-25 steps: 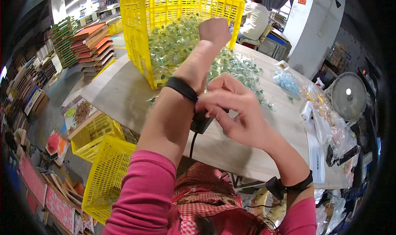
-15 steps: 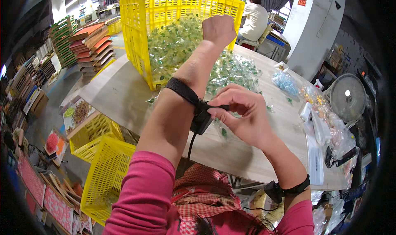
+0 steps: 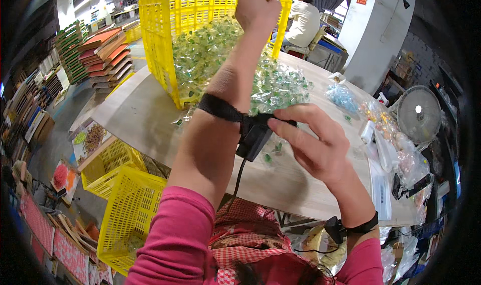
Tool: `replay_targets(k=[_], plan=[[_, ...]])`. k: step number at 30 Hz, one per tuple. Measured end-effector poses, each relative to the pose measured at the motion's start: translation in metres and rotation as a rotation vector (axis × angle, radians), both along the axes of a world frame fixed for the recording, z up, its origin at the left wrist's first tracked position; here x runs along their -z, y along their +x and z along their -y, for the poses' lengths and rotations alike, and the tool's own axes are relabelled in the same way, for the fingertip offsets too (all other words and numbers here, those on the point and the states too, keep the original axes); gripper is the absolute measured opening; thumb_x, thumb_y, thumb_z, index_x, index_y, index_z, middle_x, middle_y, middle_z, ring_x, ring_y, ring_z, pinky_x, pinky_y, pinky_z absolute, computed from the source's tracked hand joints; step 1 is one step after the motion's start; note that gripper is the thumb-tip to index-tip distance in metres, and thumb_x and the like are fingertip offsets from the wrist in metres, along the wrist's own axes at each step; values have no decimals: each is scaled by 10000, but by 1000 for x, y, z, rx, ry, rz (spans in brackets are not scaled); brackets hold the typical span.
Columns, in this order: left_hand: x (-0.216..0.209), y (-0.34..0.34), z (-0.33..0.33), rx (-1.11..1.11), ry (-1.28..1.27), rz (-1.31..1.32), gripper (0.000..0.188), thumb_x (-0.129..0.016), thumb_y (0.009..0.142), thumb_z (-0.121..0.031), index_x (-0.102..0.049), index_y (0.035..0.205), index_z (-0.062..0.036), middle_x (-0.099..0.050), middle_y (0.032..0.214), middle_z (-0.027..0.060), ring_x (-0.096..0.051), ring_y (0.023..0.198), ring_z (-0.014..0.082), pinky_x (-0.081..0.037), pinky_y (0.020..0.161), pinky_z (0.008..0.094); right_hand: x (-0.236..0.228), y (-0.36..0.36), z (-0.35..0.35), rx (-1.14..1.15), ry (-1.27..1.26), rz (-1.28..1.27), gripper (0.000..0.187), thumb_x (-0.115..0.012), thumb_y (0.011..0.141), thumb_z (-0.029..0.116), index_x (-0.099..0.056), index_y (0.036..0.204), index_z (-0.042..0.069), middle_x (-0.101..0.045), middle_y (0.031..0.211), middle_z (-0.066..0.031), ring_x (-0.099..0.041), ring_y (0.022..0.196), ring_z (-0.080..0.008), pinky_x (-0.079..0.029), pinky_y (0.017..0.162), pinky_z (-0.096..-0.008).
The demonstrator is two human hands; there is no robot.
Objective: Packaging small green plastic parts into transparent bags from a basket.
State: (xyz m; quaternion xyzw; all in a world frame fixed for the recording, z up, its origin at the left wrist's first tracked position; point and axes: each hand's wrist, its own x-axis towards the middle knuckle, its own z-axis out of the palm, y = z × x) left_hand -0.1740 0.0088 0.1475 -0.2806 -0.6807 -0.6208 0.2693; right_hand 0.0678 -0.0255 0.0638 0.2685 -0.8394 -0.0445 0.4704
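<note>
My left hand [image 3: 257, 9] is raised in front of the large yellow crate, its fingers curled into a fist with nothing showing in them. Around the left forearm runs a black strap [image 3: 219, 107], with a small black box-shaped device [image 3: 254, 141] fixed to it and a cable hanging below. My right hand [image 3: 318, 142] is at that device, thumb and forefinger pinching the end of the strap beside it. Behind the arm, the yellow crate [image 3: 159, 49] holds many small clear packets with green bits. More packets [image 3: 280, 87] lie spilled on the table [image 3: 128, 117].
Bags of blue pieces [image 3: 342, 97] and a round fan [image 3: 420, 114] stand at the right. Yellow crates [image 3: 128, 210] sit on the floor at the left, near stacked boards [image 3: 105, 59]. A person [image 3: 305, 22] sits with their back turned beyond the table.
My left fist has risen a little and turned slightly. My right hand has shifted right, drawing the strap end outward, with its fingers straighter. The device has tilted a little.
</note>
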Motion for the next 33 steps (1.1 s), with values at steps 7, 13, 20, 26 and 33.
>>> replay_targets(k=[7, 13, 20, 26, 33], plan=[[5, 20, -3, -17, -15, -380, 117, -629, 796, -256, -735, 841, -242, -696, 717, 32, -672, 683, 252, -523, 636, 368, -3, 9, 27, -36, -959, 691, 133, -638, 845, -26, -656, 972, 9, -661, 826, -85, -626, 710, -115, -492, 582, -247], [12, 36, -13, 2, -217, -507, 138, -582, 804, -232, -718, 822, -217, -685, 701, 56, -673, 689, 245, -511, 629, 380, 7, -6, 36, -70, -1137, 748, 103, -594, 888, 9, -626, 987, 13, -671, 733, -41, -617, 634, -70, -439, 534, -212], [28, -1, -15, -100, -493, -620, 161, -571, 816, -258, -705, 887, -205, -703, 804, 70, -685, 773, 260, -520, 693, 412, -8, 6, 28, -268, -1605, 1067, 159, -560, 933, 132, -610, 909, -17, -586, 588, -51, -511, 410, -138, -354, 425, -240], [28, 1, -4, -135, -440, -610, 171, -548, 825, -244, -703, 876, -192, -702, 783, 76, -688, 741, 259, -521, 651, 419, 16, 12, 26, -621, -1956, 1200, 206, -536, 962, 153, -577, 981, -48, -556, 573, -105, -514, 384, -176, -358, 361, -263], [29, 34, -21, -33, -498, -680, 165, -526, 847, -226, -689, 857, -201, -690, 730, 77, -685, 692, 260, -512, 628, 414, 10, 7, 28, -445, -1709, 1123, 244, -518, 982, 171, -522, 1140, -14, -663, 729, -123, -630, 500, -172, -476, 433, -251]])
